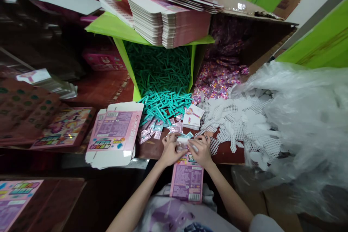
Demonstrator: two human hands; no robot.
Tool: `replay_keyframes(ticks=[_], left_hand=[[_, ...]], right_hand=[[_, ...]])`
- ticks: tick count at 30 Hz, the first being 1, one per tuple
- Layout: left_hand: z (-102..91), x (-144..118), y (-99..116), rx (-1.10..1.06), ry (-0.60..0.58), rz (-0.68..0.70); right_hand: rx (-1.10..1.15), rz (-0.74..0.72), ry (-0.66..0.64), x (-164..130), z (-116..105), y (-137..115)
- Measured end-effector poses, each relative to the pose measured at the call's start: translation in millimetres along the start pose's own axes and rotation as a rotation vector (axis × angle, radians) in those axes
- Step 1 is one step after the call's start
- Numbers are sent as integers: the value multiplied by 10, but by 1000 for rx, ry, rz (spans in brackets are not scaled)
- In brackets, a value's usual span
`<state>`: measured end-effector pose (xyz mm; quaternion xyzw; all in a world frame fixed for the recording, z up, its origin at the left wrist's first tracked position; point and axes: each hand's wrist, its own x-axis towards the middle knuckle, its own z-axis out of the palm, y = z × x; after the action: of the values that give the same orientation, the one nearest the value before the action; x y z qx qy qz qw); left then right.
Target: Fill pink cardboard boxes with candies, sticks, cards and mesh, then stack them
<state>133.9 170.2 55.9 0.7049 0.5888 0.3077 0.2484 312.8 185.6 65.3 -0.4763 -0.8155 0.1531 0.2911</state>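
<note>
A pink and purple printed cardboard box lies with its near end against my body and its far end at the table edge. My left hand is closed around the left side of that far end, fingers curled. On the right side my right hand grips the same end, its thumb close to the left thumb. Something whitish and shiny shows between the fingers, too small to make out. Just beyond the hands are a stack of white printed cards and small pink and teal sachets.
Teal sticks spill from a green-sided bin. White mesh pieces and clear plastic sheeting lie right. Flattened boxes rest left. Stacked cards stand on the bin, beside a carton of colourful bead packets.
</note>
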Motion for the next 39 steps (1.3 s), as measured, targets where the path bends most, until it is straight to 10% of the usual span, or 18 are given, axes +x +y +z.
replay_keyframes(ticks=[4, 13, 17, 21, 28, 39], left_hand=[[79, -219, -70, 11, 280, -45], [173, -398, 17, 121, 170, -91], [101, -411, 50, 0, 148, -37], [70, -480, 37, -246, 241, -68], [108, -377, -22, -742, 117, -268], [269, -340, -120, -880, 234, -312]], right_hand=[[-3, -3, -88, -41, -30, -66], [28, -121, -388, 165, -15, -258], [62, -42, -84, 2, -57, -195], [302, 412, 377, -321, -1, 7], [1357, 860, -69, -301, 161, -1], [1036, 759, 320, -286, 336, -28]])
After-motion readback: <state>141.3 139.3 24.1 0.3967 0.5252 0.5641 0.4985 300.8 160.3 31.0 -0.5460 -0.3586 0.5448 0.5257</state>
